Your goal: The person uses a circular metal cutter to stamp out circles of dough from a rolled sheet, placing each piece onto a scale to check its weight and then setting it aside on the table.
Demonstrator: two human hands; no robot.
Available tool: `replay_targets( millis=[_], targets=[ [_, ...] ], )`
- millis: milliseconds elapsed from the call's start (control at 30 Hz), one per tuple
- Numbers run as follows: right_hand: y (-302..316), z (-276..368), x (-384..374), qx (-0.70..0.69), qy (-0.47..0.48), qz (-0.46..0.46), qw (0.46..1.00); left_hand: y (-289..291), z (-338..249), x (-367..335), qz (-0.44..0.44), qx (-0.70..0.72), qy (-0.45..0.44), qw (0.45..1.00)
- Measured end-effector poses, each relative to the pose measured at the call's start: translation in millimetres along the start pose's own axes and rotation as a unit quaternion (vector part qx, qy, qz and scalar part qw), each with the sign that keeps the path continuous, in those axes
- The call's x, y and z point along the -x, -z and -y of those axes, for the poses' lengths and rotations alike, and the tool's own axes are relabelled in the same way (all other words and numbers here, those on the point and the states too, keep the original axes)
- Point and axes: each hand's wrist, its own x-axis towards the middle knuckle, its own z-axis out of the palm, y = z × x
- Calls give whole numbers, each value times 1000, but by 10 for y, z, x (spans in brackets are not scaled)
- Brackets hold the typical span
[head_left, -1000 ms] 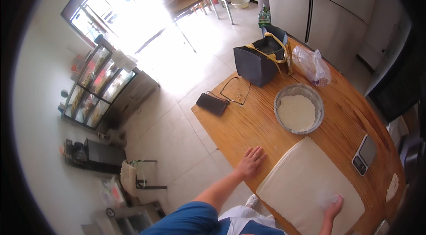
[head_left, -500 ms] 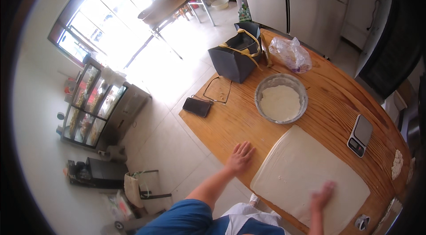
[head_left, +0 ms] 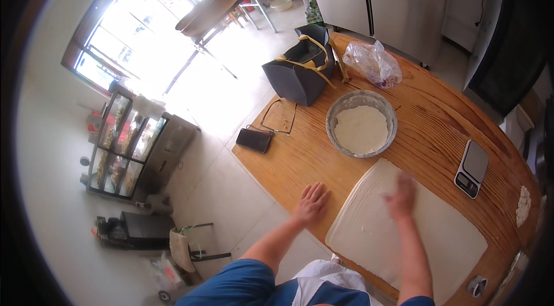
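Observation:
A broad sheet of pale dough [head_left: 427,242] lies flat on the wooden table [head_left: 288,161], its left edge showing stacked layers. My right hand [head_left: 401,195] is over the upper part of the sheet, blurred by motion; its thumb stands apart from the fingers and it holds nothing I can see. Whether it touches the dough I cannot tell. My left hand [head_left: 312,202] rests flat on the bare wood, left of the dough, with fingers stretched out. Just beyond the sheet stands a round metal bowl [head_left: 333,133] holding white flour [head_left: 362,129].
A digital scale [head_left: 471,168] and a small flour heap [head_left: 523,206] lie to the right. Toward the far end are a dark bag [head_left: 291,81] with yellow handles, a clear plastic bag [head_left: 375,63] and a phone [head_left: 254,140]. A small round metal object [head_left: 477,286] sits near the close right corner.
My right hand has swept away from me across the dough, from its near part to its upper part. The left hand stays on the table. The view has shifted slightly.

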Motion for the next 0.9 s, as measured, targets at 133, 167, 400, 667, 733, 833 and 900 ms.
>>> replay_targets(
  millis=[133, 167, 400, 667, 733, 833, 900],
  targets=[
    [614, -1005, 483, 100, -312, -81, 941, 40, -8, -21, -8, 3, 4, 1000],
    [754, -1026, 568, 115, -379, -100, 913, 36, -18, 13, -7, 8, 2, 1000],
    [-85, 446, 156, 15, 27, -12, 999, 15, -66, -33, -24, 14, 1, 1000],
    [224, 169, 1515, 42, -10, 87, 995, -72, 8, 97, -17, 17, 17, 1000],
    [477, -455, 1809, 95, -170, -9, 981, -119, 6, 109, -14, 18, 54, 998],
    [705, -1423, 2305, 96, -412, -164, 891, -178, -297, -107, 3, 50, 78, 996],
    [432, -1569, 2456, 89, -390, -191, 896, -141, -764, -140, 9, 41, 15, 999]
  ],
)
